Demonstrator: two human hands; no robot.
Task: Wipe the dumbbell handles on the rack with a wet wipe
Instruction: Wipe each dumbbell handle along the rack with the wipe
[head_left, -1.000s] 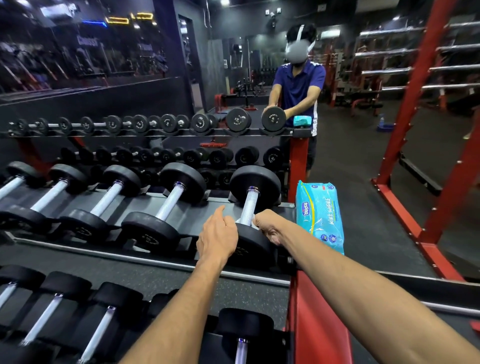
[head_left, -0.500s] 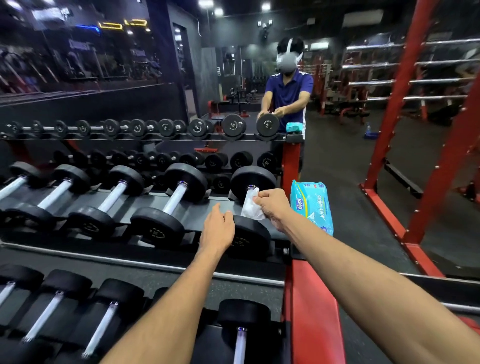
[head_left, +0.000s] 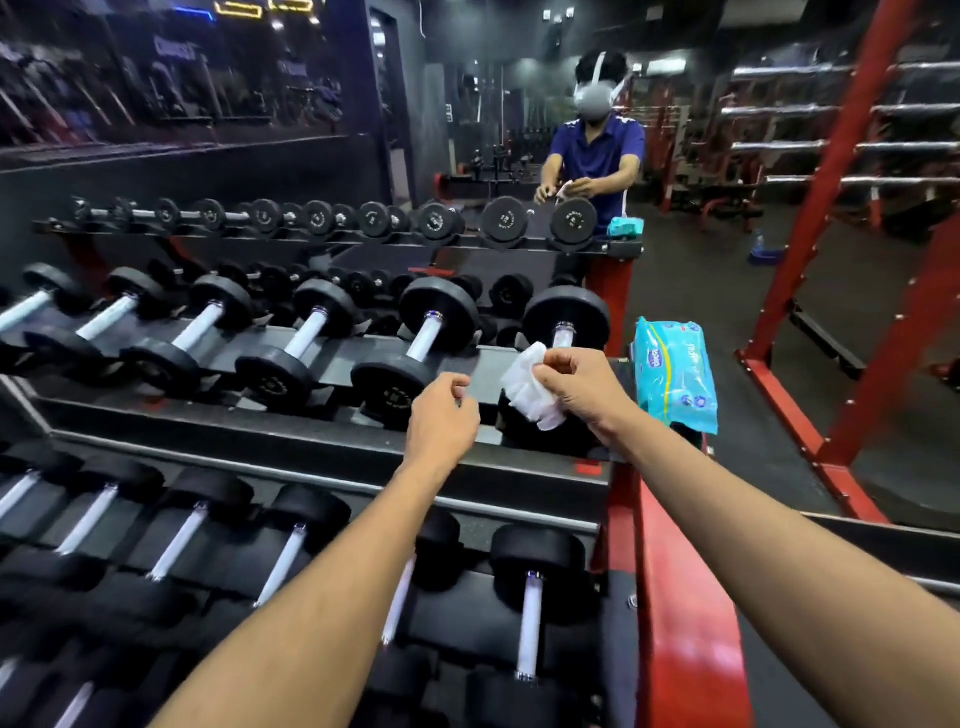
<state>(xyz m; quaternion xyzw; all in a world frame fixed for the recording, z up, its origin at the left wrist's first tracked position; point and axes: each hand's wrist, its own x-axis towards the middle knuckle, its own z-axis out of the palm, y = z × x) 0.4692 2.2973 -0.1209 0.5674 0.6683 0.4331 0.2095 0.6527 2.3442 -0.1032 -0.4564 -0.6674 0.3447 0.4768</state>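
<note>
Wipe up off the end dumbbell.
Right hand (head_left: 574, 382) pinches the crumpled wet wipe (head_left: 530, 387) above the rightmost dumbbell (head_left: 563, 332) on the rack's (head_left: 311, 441) upper shelf; left hand (head_left: 441, 415) hovers alongside, fingers loosely curled, holding nothing. Blue wipes pack (head_left: 675, 374) sits just right.

Wipe lifted clear of the end dumbbell

The right hand (head_left: 576, 387), which a second ago is down on the chrome handle of the rightmost black dumbbell (head_left: 563, 332), now holds the crumpled white wet wipe (head_left: 530, 387) pinched above that handle, with the bar's far end uncovered. The left hand (head_left: 441, 418) is off the dumbbell's near black plate and hangs loosely curled just left of the wipe, holding nothing.
</note>
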